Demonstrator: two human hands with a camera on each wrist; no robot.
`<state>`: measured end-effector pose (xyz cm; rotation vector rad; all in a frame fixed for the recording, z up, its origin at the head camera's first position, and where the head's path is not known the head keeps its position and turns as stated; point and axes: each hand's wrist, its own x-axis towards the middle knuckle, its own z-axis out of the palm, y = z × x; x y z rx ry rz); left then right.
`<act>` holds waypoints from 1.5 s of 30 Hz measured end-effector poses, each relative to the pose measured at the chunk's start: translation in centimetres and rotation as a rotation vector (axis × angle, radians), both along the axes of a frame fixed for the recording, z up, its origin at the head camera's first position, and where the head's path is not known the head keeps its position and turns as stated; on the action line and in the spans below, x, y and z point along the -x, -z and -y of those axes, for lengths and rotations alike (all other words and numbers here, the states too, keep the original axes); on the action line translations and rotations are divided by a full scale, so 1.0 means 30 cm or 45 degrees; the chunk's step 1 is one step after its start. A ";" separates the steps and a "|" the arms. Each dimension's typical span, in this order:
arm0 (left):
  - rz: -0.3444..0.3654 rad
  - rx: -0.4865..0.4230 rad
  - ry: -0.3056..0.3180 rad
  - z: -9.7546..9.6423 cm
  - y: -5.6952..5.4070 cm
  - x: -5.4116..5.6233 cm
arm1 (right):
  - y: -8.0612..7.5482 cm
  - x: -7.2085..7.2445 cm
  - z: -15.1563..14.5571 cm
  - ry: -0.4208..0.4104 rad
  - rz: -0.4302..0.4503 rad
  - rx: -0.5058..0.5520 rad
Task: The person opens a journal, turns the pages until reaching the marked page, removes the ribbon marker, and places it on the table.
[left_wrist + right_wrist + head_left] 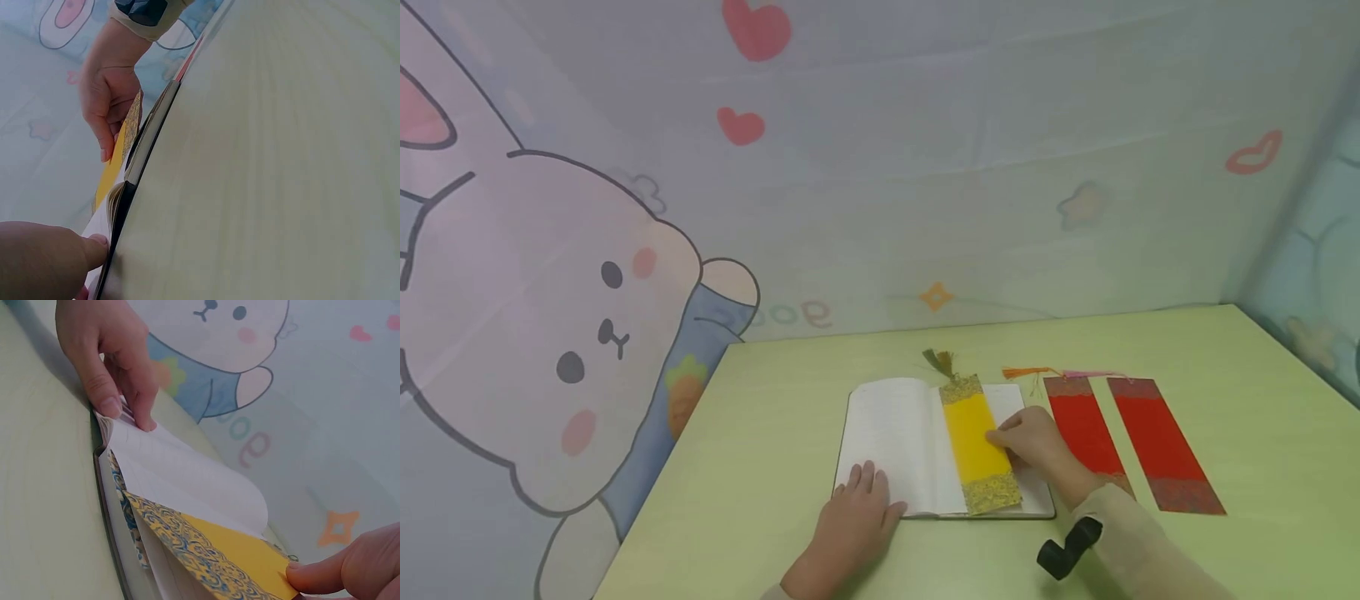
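An open notebook (pixel 887 433) with white pages lies on the table, its dark cover edge showing in the left wrist view. My left hand (pixel 859 517) rests on the lower left page, fingers extended and thumb near the bottom edge. Above the right page, my right hand (pixel 1037 442) pinches a yellow bookmark (pixel 976 437) by its right long edge, between thumb and fingers. Patterned bands cross both ends of this bookmark, and a green tassel (pixel 940 362) hangs from its top. In the right wrist view the bookmark's patterned end (pixel 187 544) is tilted up off the page.
Two red bookmarks, one nearer (pixel 1082 425) and one farther right (pixel 1165 442), lie side by side right of the notebook. Orange (pixel 1026 372) and pink (pixel 1086 374) tassels extend from their tops. A printed cloth backdrop (pixel 887 208) stands behind the pale green table (pixel 760 467).
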<state>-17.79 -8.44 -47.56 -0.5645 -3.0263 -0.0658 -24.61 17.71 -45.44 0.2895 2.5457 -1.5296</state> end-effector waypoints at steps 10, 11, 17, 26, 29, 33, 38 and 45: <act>-0.044 0.000 0.018 0.005 -0.004 -0.003 | 0.000 -0.012 -0.048 0.009 0.036 0.121; -0.054 -0.001 0.020 0.005 -0.004 -0.002 | -0.003 -0.014 -0.053 0.006 0.040 0.126; -0.109 -0.002 0.038 0.004 -0.004 -0.002 | -0.016 -0.023 -0.087 0.015 0.046 0.144; -0.070 0.031 0.020 0.003 -0.005 -0.002 | 0.000 -0.025 -0.154 0.040 0.016 0.145; -0.066 0.034 0.015 0.003 -0.009 -0.002 | 0.001 -0.026 -0.179 0.041 0.003 0.134; -0.064 0.043 0.010 0.000 -0.012 -0.001 | 0.000 -0.034 -0.215 0.065 0.018 0.112; -0.036 0.043 -0.006 -0.004 -0.012 -0.003 | -0.003 -0.045 -0.259 0.096 0.038 0.102; -0.046 0.038 0.002 -0.004 -0.011 -0.006 | -0.012 -0.059 -0.321 0.109 0.031 0.077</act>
